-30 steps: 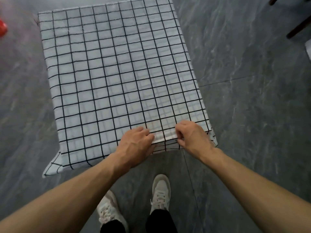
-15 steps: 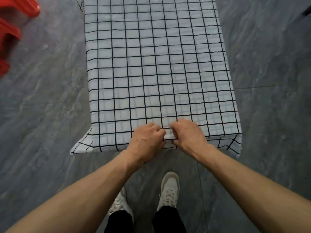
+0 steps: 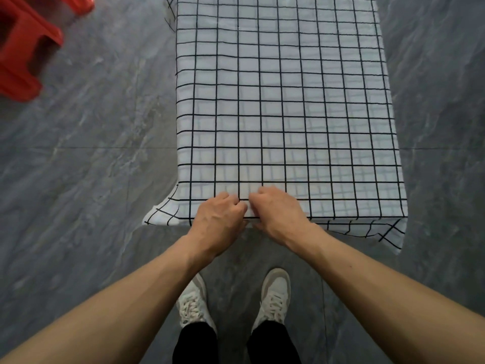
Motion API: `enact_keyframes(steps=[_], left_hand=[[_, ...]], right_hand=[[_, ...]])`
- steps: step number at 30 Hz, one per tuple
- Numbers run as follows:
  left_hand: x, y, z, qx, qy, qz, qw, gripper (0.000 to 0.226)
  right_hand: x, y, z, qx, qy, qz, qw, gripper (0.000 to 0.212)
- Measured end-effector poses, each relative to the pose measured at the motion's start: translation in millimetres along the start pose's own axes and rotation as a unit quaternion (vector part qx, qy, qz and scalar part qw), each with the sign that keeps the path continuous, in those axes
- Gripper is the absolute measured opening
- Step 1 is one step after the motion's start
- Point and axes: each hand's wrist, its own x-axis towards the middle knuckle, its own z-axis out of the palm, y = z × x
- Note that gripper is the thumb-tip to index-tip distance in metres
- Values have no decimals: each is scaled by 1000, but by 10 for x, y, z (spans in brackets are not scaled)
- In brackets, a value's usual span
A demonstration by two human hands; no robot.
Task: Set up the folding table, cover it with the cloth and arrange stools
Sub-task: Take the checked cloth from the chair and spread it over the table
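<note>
A white cloth with a black grid (image 3: 283, 106) covers the whole folding table, whose top is hidden beneath it. The cloth hangs over the near edge and droops at both near corners. My left hand (image 3: 219, 222) and my right hand (image 3: 278, 214) sit side by side at the middle of the near edge, each pinching the cloth's hem with closed fingers. Red plastic stools (image 3: 23, 46) stand on the floor at the far left, apart from the table.
Grey marbled floor tiles (image 3: 86, 166) surround the table on all sides. My two feet in pale sneakers (image 3: 274, 295) stand just in front of the table's near edge.
The view has swung left, so the table now sits right of centre and the red stools show more. My hands have drawn closer together on the cloth's near edge.
</note>
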Motion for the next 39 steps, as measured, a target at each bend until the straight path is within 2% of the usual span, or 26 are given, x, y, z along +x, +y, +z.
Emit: enact_keyframes(steps=[3,8,11,15,16,18,20,22,25,28,31,36,39], left_hand=[[-56,-84,-14,-17,-3,-9,1000,23],[-278,-437,-34,-24,-2,-40,999,28],[-406,-583,-61,-42,-5,-63,997,29],[-428,-597,-146,-147,9,-138,979,36],[-402,-609,-168,-171,28,-169,970,35],[-336,-673,-198,-198,65,-228,951,30],[-293,-752,-222,-207,84,-262,939,20],[-279,-808,-230,-210,85,-259,939,17],[-287,-858,-221,-206,83,-233,947,39],[-253,-903,-195,-238,47,-213,946,66],[-199,-912,-219,-279,-18,-211,937,78],[-150,-980,-324,-276,-68,-204,937,88],[-127,-1016,-395,-258,-77,-197,943,84]], right_hand=[[2,3,72,9,11,5,1000,25],[24,-15,114,-23,17,5,1000,27],[34,-42,67,-39,-5,17,999,28],[108,-163,-118,-17,-64,58,996,39],[147,-210,-153,11,-48,62,997,41],[241,-311,-174,50,32,52,997,37],[362,-429,-159,49,97,46,993,50],[480,-532,-145,29,95,48,994,70],[594,-596,-139,5,54,71,996,83],[629,-615,-172,-3,47,82,996,86],[657,-652,-216,-1,43,93,995,87],[671,-697,-263,-9,26,104,994,88],[726,-721,-350,-18,11,113,993,86]])
